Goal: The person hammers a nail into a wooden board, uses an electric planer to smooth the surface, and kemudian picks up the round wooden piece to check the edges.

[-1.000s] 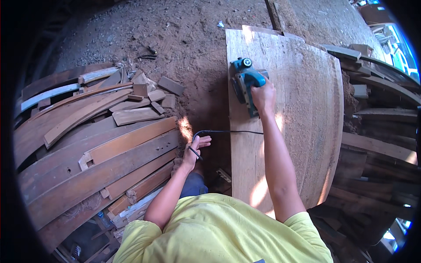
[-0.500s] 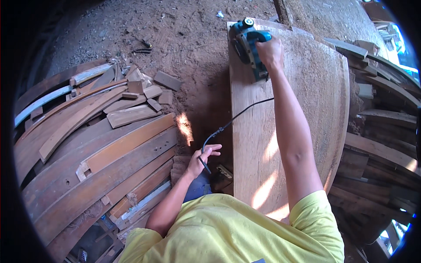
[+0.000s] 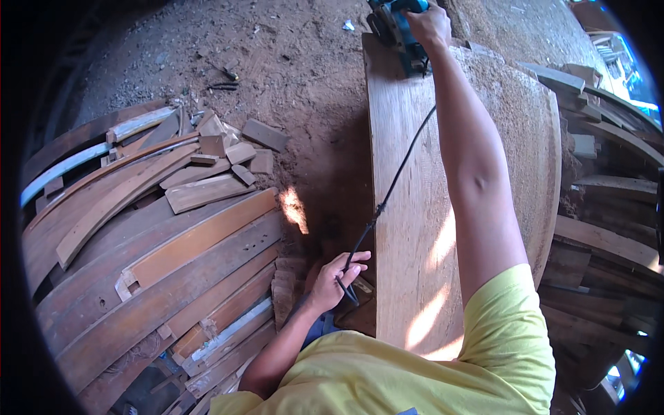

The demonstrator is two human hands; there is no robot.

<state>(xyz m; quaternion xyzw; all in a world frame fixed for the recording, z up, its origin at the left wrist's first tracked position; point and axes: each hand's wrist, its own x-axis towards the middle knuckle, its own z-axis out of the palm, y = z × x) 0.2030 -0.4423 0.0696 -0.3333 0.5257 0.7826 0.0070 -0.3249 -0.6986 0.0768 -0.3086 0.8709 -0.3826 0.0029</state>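
Note:
My right hand (image 3: pixel 430 28) grips the handle of a teal electric planer (image 3: pixel 401 34) at the far end of a wide wooden board (image 3: pixel 408 207). The planer's front reaches the picture's top edge. Its black cord (image 3: pixel 401 169) runs back over the board's left side, with a knotted or taped lump along it. Beside the board's near left edge, my left hand (image 3: pixel 333 282) has the cord looped through its bent fingers, the index finger stretched out. My right arm covers part of the board, and sawdust lies over its right half.
Stacked planks (image 3: pixel 187 270) fill the left side, with short wood offcuts (image 3: pixel 207 183) on top. Pliers (image 3: pixel 225 86) or a similar hand tool lie on the dirt floor (image 3: pixel 297 41). More curved timber (image 3: pixel 609 235) is piled right of the board.
My right hand has pushed the planer forward to the board's far end. My left hand has shifted slightly right and nearer, and the cord is drawn straighter across the board.

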